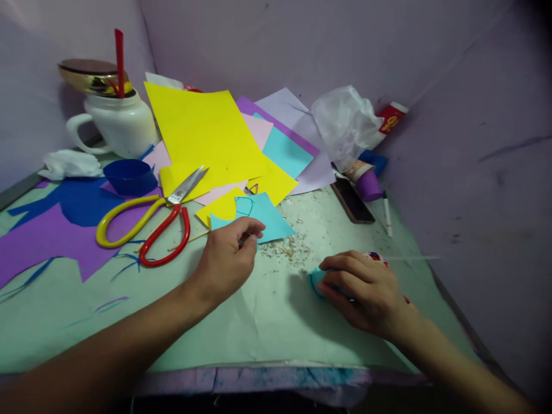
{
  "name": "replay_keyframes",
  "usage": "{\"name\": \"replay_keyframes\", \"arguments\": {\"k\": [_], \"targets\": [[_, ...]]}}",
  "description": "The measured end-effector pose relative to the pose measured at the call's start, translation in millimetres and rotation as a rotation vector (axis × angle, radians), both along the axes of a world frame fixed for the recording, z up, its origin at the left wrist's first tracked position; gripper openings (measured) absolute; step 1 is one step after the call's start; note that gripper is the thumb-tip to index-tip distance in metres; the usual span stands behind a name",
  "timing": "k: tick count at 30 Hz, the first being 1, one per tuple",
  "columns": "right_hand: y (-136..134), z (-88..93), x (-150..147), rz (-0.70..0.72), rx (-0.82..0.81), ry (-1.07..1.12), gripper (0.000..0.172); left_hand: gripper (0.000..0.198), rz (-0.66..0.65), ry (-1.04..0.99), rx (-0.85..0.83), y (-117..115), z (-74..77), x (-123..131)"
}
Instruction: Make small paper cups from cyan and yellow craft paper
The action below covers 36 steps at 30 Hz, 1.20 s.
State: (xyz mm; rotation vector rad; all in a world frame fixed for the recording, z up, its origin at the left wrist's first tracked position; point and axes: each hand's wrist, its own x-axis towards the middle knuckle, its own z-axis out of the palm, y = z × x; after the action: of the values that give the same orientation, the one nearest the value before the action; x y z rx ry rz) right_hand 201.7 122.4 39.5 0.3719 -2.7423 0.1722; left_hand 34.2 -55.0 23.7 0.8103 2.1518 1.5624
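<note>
My left hand point(228, 256) is over the near edge of a light blue paper sheet point(273, 221) with a drawn outline. Its thumb and fingertips are pinched together; what they hold, if anything, is too small to make out. To the right, my right hand point(362, 290) is closed on a small light blue paper piece point(316, 282) with a darker drawn edge, low over the table. A red and white patterned object point(377, 259) shows behind its knuckles, mostly hidden. Scissors point(175, 201) with one yellow and one red handle lie with blades apart, left of my left hand.
Yellow paper point(207, 132) and other coloured sheets are piled at the back. A white mug point(123, 126), blue paper ring point(130, 177) and purple scraps point(38, 241) are at left. At right are a phone point(352, 200), purple roll point(370, 185), marker point(387, 215) and plastic bag point(345, 123).
</note>
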Motion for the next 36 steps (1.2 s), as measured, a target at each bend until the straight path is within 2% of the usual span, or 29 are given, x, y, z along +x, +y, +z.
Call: {"name": "replay_keyframes", "arguments": {"k": [9,15,18,22,24,26,28,32,34,36], "targets": [[-3,2.4,-2,0.015,-0.014,-0.003,0.004,0.017,0.01,0.089,-0.015,-1,-1.0,2],[-2,5.7,-2,0.027,-0.018,-0.029,0.008,0.017,-0.012,0.12,-0.009,-2,-4.7,7],[-1,7.5,-2,0.013,-0.017,-0.048,0.01,0.021,-0.148,0.108,-0.007,6,0.1,18],[2,6.0,-3,0.039,-0.047,-0.055,0.008,0.028,-0.382,0.135,-0.011,30,6.3,36],[4,5.0,-4,0.059,-0.071,-0.062,0.01,0.023,-0.409,0.157,-0.033,43,6.0,40],[6,4.7,-3,0.057,-0.101,-0.065,0.013,0.021,-0.378,0.163,-0.071,50,4.9,38],[6,5.2,-1,0.048,-0.163,-0.053,0.021,0.021,-0.308,0.165,-0.106,50,5.5,33],[6,5.9,7,0.083,-0.441,0.037,0.058,0.023,-0.177,0.172,-0.141,39,15.2,23],[7,5.2,11,0.1,-0.62,0.104,0.063,0.03,-0.156,0.173,-0.147,33,21.8,23],[8,3.7,14,0.077,-0.817,0.149,0.06,0.037,-0.147,0.191,-0.145,31,27.1,26]]}}
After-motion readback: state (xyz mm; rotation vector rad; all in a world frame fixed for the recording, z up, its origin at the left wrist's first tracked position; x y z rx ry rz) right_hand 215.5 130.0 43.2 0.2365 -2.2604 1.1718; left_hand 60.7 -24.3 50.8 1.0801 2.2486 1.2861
